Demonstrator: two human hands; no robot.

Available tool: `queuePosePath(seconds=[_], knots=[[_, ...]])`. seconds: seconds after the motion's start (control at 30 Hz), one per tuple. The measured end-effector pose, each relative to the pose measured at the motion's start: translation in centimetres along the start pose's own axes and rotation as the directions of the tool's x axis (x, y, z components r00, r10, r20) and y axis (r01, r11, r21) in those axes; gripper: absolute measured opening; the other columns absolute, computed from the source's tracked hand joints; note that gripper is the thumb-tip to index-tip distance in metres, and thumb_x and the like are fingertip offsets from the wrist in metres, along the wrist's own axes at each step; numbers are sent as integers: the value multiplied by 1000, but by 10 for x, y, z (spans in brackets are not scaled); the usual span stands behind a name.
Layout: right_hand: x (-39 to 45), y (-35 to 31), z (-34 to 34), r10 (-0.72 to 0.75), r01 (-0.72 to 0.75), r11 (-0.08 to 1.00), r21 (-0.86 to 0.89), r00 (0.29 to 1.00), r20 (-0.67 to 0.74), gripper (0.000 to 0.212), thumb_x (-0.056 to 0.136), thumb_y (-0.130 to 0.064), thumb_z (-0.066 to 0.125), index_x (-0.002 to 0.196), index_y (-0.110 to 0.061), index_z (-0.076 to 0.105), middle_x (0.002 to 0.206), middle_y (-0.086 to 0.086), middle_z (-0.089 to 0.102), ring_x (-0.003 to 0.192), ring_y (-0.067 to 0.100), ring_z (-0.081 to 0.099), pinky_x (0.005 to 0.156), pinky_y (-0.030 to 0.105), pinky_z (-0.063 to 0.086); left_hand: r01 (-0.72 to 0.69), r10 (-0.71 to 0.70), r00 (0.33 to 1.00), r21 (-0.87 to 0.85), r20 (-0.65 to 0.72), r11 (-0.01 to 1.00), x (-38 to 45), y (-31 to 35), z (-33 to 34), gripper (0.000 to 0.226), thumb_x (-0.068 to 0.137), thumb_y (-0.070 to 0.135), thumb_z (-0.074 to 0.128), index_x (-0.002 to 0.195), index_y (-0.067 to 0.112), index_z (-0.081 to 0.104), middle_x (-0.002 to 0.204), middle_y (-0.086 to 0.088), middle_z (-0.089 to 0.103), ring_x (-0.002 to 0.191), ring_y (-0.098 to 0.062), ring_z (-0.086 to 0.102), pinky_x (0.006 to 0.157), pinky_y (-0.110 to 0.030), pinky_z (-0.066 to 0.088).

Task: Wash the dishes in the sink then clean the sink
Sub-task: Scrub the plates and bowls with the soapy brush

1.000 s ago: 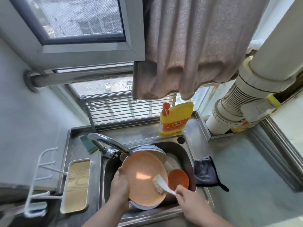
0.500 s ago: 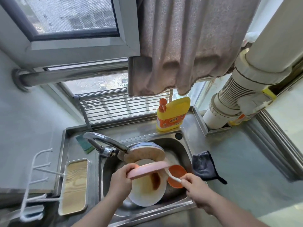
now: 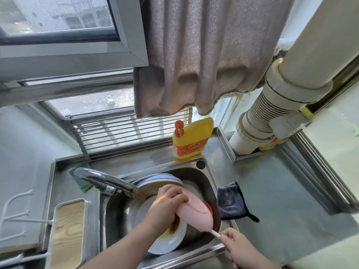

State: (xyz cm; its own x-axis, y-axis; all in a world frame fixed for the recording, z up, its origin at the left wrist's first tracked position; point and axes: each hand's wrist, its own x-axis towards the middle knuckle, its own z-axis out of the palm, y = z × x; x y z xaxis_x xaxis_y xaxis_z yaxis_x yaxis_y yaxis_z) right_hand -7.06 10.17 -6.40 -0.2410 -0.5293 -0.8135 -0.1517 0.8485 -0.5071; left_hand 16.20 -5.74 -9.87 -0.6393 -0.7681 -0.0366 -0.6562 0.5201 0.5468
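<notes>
Over the steel sink (image 3: pixel 208 177), the left hand (image 3: pixel 167 206) grips the upper edge of a pink plate (image 3: pixel 196 212), tilted with its underside up. The right hand (image 3: pixel 236 244) is closed round the white handle of a dish brush (image 3: pixel 215 233) — its head is hidden under the plate's lower rim. Beneath lie a sauce-stained white plate (image 3: pixel 171 239) and an orange bowl (image 3: pixel 209 206); more plates (image 3: pixel 159 180) are stacked by the tap (image 3: pixel 104 179). Yellow detergent (image 3: pixel 191 138) stands on the worktop (image 3: pixel 275 200) behind the sink.

Both forearms enter from the bottom of the frame, bare, with no sleeves showing. The left hand (image 3: pixel 167 204) and right hand (image 3: pixel 238 244) wear no gloves, rings or watch.
</notes>
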Motion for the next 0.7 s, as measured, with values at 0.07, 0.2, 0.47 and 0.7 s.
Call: queuePosePath(seconds=[0.07,0.2,0.47,0.7], knots=[[4,9,5,-13,14,1000,-28,1000,19,13,101,-14,60,94,-3,58,45,1,43,35,13,40,39,22,28,88,-88,996,-49,12,995,-3,-2,-3,29,93,42,51,111,33,71,131,12,53,129,-10,44,109,-14,28],[7,12,18,-68,69,993,-92,998,13,12,97,-14,65,88,-7,62,44,-6,48,38,8,44,45,20,34,223,-223,975,63,-11,973,-26,-39,10,16,93,40,71,108,38,67,125,13,41,115,-1,47,99,-18,33],[16,-3,34,-105,136,977,-166,978,181,11,99,-23,62,90,-19,61,59,-7,54,46,6,49,50,24,42,616,-596,788,213,-156,758,-42,-74,16,26,90,22,60,113,33,69,95,-13,52,82,-36,56,63,-40,42],[14,-59,44,-49,39,992,118,996,78,17,109,-25,44,107,-16,57,58,3,45,39,13,32,38,22,23,868,-965,232,-473,122,149,-2,-74,25,57,87,10,43,139,17,21,137,-26,53,112,-48,59,99,-56,53]])
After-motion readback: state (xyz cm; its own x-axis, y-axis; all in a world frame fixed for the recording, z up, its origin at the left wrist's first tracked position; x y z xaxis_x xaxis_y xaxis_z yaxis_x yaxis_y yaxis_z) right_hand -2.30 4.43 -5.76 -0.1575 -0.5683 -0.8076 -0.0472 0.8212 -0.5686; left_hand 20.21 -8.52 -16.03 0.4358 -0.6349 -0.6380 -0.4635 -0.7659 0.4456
